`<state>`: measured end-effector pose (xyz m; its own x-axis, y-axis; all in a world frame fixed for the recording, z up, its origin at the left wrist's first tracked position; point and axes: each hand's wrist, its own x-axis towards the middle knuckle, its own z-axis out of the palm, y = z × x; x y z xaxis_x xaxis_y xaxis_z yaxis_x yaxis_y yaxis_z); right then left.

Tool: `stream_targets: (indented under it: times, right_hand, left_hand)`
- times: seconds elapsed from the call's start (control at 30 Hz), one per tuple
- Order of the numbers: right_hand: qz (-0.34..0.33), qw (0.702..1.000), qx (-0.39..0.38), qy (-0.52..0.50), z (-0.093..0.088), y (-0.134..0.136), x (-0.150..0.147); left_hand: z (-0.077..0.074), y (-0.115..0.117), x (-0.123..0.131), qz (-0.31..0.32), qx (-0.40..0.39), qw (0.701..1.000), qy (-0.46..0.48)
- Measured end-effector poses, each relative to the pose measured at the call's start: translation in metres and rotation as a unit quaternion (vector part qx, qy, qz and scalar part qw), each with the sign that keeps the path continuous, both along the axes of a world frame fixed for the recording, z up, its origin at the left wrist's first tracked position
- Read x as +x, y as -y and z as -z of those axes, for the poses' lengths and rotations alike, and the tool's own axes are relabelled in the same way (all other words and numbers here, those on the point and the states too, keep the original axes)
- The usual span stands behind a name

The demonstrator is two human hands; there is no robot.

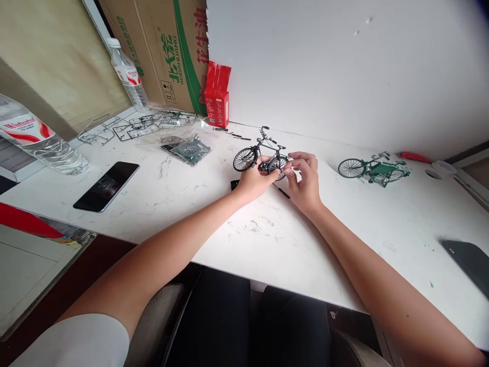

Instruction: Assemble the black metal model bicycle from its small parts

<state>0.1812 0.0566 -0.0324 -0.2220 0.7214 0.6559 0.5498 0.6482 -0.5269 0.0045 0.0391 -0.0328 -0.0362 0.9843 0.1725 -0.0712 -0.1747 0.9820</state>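
A small black model bicycle is held upright just above the white table, its front wheel to the left. My left hand is closed on the lower middle of its frame. At the rear wheel, the fingers of my right hand are bent and pinched close together; whether they grip the wheel or a tiny part there is too small to tell. A thin dark tool or strip lies on the table beneath, partly hidden by my hands.
A green model bicycle stands at right. To the left are a phone, bagged parts, black part frames and two water bottles. A red packet stands against a cardboard box. A dark object lies far right.
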Motion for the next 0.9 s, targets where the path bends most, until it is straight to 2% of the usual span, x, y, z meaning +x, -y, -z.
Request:
stream_targets:
  times: [0.23,0.57,0.7,0.9]
  right_hand:
    - [-0.029,0.999,-0.010,-0.012,0.003,0.000,-0.002]
    - [-0.007,1.000,-0.025,0.016,0.002,0.002,-0.003]
    - [-0.010,0.999,-0.039,0.015,0.002,0.003,-0.003]
    - [-0.013,0.999,-0.048,-0.003,0.004,0.003,-0.004]
  left_hand:
    - [-0.003,0.003,-0.001,-0.011,-0.022,1.000,-0.006]
    - [-0.008,0.007,0.000,-0.016,-0.053,0.998,-0.007]
    - [-0.006,0.007,0.000,-0.015,-0.022,1.000,-0.016]
    - [0.006,0.002,-0.002,-0.008,0.031,0.999,-0.035]
